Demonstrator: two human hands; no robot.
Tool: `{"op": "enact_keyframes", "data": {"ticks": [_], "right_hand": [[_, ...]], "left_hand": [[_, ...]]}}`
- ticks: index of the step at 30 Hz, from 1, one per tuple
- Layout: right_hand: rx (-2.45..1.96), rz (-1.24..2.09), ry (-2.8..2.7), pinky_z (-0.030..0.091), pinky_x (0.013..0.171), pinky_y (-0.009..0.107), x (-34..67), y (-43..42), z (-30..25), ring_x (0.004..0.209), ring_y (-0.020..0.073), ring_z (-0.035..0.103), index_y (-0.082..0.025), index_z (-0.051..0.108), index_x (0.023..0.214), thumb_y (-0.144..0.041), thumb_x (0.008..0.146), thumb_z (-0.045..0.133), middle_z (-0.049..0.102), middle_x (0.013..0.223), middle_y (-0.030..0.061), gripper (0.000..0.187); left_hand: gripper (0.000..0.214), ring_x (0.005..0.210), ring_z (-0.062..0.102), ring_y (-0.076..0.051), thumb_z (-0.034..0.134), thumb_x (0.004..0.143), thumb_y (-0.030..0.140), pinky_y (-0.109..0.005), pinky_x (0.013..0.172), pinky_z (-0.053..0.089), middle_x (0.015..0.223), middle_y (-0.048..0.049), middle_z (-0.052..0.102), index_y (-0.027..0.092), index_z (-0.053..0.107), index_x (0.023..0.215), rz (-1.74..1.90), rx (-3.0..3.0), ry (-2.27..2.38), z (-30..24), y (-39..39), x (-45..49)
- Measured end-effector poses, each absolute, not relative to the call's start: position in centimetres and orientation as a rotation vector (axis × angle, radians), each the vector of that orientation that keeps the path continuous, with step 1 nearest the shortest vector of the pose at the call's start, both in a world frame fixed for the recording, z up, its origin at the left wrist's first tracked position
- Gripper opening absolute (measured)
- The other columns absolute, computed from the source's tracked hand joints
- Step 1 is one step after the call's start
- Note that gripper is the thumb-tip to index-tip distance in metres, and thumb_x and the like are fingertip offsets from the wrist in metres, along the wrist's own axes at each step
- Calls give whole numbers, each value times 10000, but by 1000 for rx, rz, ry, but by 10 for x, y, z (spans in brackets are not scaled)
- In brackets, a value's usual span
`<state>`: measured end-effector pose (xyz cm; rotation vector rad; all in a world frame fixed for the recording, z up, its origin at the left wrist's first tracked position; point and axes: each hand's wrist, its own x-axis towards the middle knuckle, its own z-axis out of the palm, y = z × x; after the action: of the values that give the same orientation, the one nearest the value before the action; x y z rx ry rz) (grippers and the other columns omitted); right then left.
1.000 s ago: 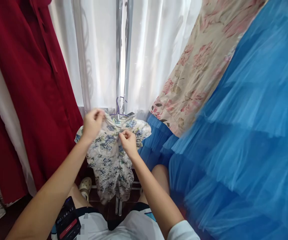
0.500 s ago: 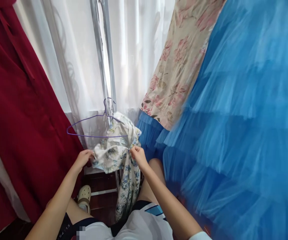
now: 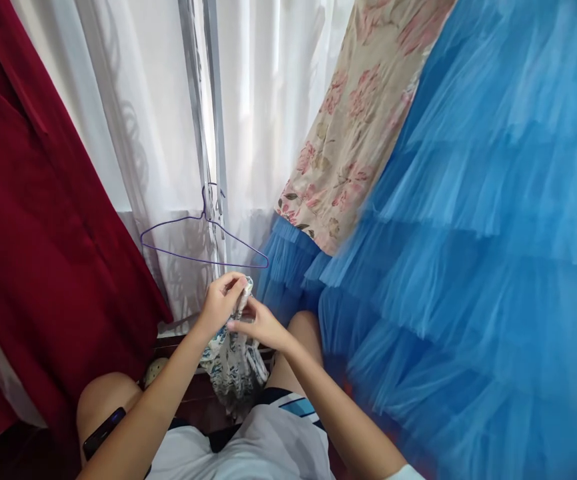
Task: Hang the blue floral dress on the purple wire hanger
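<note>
A person's two bare hands met at chest height over a small floral garment, white with blue flowers. The left hand curled its fingers narrowly around the bunched top of the cloth. The right hand touched it from the other side, thumb and fingers pinched on the same fabric. The rest of the garment hung down between the person's knees. Just above the hands, a thin purple wire hanger hung on an upright metal pole before a white curtain. A dark red garment hung at left, and a blue tulle dress and a pink-flowered dress at right.
</note>
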<state>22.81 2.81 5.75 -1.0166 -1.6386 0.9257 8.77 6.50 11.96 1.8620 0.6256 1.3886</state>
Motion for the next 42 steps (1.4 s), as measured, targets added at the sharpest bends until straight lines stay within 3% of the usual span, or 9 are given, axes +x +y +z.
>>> {"op": "enact_keyframes", "data": {"ticks": [3,7,12,16,21,24,31,38,42], "right_hand": [[-876,1229,-1400,477,719,270,216,23,76,754,156,591,-174,629,954,-399,774,717,636,836,14,302],[-829,1547,-1409,455,651,256,225,12,94,661,147,581,-144,659,859,-446,797,691,648,767,30,310],[-850,1091,-1533,394,596,234,265,18,125,612,121,506,-158,642,824,-493,827,657,600,716,-1,335],[-955,495,-1530,260,508,229,302,58,166,542,92,324,-180,489,624,-539,815,642,406,574,-38,435],[-938,462,-1532,205,480,230,309,133,207,512,77,240,-202,396,571,-591,789,620,309,530,-64,500],[-997,682,-1518,250,473,207,283,169,211,507,74,290,-193,452,581,-558,768,654,374,511,-69,457],[-1037,1100,-1581,385,434,245,246,184,199,453,131,492,-149,603,616,-563,734,709,600,511,22,443],[-910,1450,-1513,505,496,285,254,166,203,514,185,623,-120,679,723,-442,736,770,702,622,82,335],[-914,1509,-1491,515,501,268,248,156,211,511,173,630,-121,678,740,-368,766,751,712,637,75,258]], "left_hand": [[263,893,570,-189,556,912,441,-275,808,453,900,-49,588,193,621,850,1418,1930,674,116,64,83],[310,692,523,-153,454,946,515,-255,654,435,760,-1,527,221,504,863,1204,1707,711,93,65,64],[446,921,623,-223,603,848,549,-335,875,476,1032,-64,656,265,544,1187,795,1595,475,53,30,55],[455,1174,549,-297,633,835,498,-382,1019,415,1226,-87,636,245,624,1213,759,1754,629,34,14,50],[313,920,601,-234,549,897,469,-308,808,478,943,-48,653,200,643,1026,1018,1769,787,51,36,14],[288,745,546,-178,507,916,457,-258,663,437,803,-14,596,196,621,877,1153,1791,830,78,45,-13],[94,679,498,-173,511,794,254,-262,627,397,708,-3,529,198,561,737,1072,2031,981,100,62,-83],[162,903,591,-265,483,737,229,-326,821,415,812,-45,667,255,643,727,838,2399,1618,106,136,-166],[217,1037,574,-288,505,716,207,-342,865,416,1036,-50,701,269,673,839,1115,2318,1795,146,183,-181]]}}
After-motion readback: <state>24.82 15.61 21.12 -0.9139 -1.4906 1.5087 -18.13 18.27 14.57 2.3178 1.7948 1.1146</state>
